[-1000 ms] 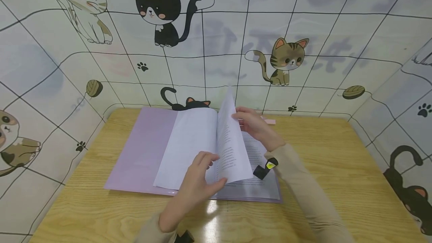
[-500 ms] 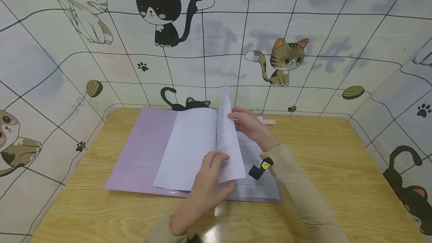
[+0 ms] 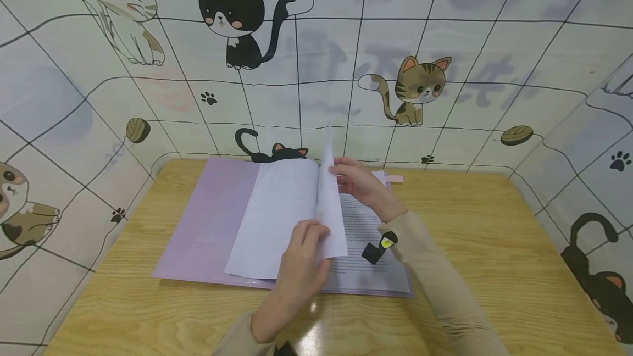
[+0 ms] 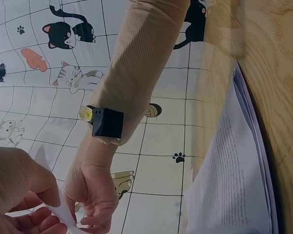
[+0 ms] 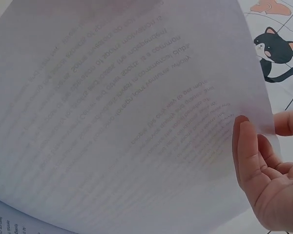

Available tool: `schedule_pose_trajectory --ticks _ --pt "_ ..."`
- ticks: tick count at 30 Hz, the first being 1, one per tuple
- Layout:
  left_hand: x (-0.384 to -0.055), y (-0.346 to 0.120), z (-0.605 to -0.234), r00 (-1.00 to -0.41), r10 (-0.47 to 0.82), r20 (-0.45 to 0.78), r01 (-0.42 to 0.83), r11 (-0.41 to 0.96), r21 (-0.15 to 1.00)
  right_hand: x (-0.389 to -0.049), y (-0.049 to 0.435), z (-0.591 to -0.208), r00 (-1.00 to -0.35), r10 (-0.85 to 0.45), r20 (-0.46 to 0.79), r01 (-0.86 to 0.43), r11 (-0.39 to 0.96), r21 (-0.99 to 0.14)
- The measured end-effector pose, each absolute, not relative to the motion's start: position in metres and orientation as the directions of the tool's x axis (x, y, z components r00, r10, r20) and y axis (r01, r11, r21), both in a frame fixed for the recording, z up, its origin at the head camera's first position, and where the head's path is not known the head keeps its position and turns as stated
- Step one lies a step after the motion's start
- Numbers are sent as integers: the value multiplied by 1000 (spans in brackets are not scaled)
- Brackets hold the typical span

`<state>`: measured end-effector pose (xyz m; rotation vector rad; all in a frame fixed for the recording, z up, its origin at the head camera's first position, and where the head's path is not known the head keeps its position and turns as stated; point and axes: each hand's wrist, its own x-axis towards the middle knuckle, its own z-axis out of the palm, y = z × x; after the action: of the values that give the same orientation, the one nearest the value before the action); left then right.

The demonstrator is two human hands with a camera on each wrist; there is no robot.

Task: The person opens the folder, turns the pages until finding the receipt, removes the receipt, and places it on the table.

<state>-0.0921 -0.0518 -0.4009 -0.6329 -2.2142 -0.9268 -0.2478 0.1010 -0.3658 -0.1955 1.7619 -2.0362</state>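
A purple folder [image 3: 207, 224] lies spread on the table, with a blank white page [image 3: 277, 207] turned to its left and printed sheets [image 3: 366, 235] at its right. Between them one page [image 3: 335, 235] stands nearly upright. My right hand [image 3: 365, 187] pinches its far part, thumb on one face and fingers on the other, as the right wrist view shows of the page [image 5: 136, 122]. Near the lower corner, my left hand [image 3: 303, 260] has thumb and fingers around the same page. In the left wrist view the paper [image 4: 62, 212] passes between its thumb and curled fingers.
The wooden table [image 3: 494, 246] extends on both sides of the folder. A pink tab [image 3: 394, 178] sticks out at the folder's upper right. Behind the table hangs a white backdrop [image 3: 326, 98] with cat drawings. Each wrist wears a small black camera [image 3: 373, 252].
The standing page has swung further left and more upright, my right hand moving left with it. My left hand has shifted right and closed around the page's lower part.
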Motion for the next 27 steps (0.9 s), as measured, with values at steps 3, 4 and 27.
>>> schedule_pose_trajectory --ticks 3,4,27 --pt "-92 -55 -402 -676 154 721 626 637 450 -247 102 -366 -882 -438 -171 236 -97 -967" --pt "-92 -56 -403 -678 146 720 622 636 457 -247 102 -366 -879 -445 -171 238 -97 -966" --pt "-96 -113 -419 -737 35 675 512 680 525 -254 125 -379 -885 -429 -182 236 -76 -969"
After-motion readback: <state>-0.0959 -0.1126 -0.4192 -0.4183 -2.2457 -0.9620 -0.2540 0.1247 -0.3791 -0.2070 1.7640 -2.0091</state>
